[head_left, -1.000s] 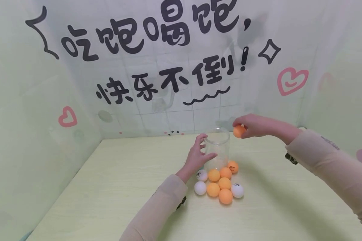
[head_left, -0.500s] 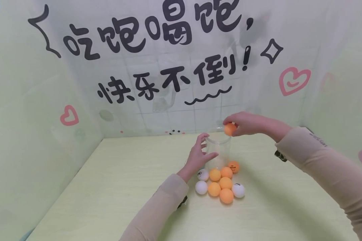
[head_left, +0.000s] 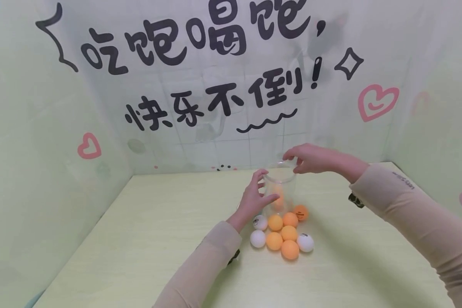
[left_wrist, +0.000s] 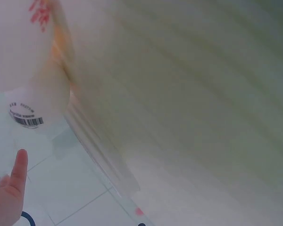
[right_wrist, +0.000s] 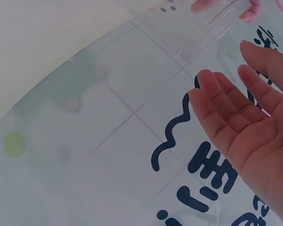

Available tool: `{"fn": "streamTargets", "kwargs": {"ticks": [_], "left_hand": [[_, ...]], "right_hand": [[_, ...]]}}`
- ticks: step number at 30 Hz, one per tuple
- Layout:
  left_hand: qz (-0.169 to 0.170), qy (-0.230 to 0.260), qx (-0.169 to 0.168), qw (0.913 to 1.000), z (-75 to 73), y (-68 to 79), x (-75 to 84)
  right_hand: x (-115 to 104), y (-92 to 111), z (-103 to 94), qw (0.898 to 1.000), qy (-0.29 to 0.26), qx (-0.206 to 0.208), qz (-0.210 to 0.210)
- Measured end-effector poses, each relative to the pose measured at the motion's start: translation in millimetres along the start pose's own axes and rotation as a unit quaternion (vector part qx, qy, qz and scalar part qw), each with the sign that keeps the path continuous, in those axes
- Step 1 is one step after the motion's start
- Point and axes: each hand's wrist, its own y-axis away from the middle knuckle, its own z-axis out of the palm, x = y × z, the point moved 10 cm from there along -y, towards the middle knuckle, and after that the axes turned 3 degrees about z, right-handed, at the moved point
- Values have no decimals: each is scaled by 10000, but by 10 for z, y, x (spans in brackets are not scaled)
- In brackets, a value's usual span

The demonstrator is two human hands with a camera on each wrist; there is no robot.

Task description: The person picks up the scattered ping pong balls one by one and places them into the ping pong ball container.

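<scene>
My left hand (head_left: 253,199) holds a clear cylindrical container (head_left: 286,188) upright, thumb on the near side and fingers at its left rim. Inside the container is an orange ping-pong ball (head_left: 278,199), stretched by motion blur. Over the right side of the rim hovers my right hand (head_left: 309,158), its fingers loosely bent around nothing. In the right wrist view the right hand (right_wrist: 254,127) has its palm and fingers extended, with the container (right_wrist: 212,30) beyond the fingertips. The left wrist view shows part of the left hand (left_wrist: 12,193) near white ping-pong balls (left_wrist: 40,94).
Several orange balls (head_left: 290,250) and white balls (head_left: 258,239) lie grouped on the pale wooden table (head_left: 158,222), just in front of the container. A printed curtain (head_left: 200,154) with black lettering hangs behind the table's back edge.
My right hand has moved left to the container's rim and let go of the orange ball, which is now inside the container. The left hand has stayed around the container.
</scene>
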Motion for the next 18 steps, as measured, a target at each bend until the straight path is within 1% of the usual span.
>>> {"fn": "streamTargets", "kwargs": {"ticks": [5,10,14,18], "left_hand": [[-39,3,10,10000,-10,7,-2],[-34,37,14,10000,-12,11,-4],[-27,21,12,10000,-7,12,-2],[-31,18,-4,10000,5,16,6]], "right_hand": [[86,49,-48,9996,-65,241,104],[174,145,-47,9989,-146,356,259],[233,227,18,9986,-36,421,332],[314,295,151,9983,-152,461,312]]}}
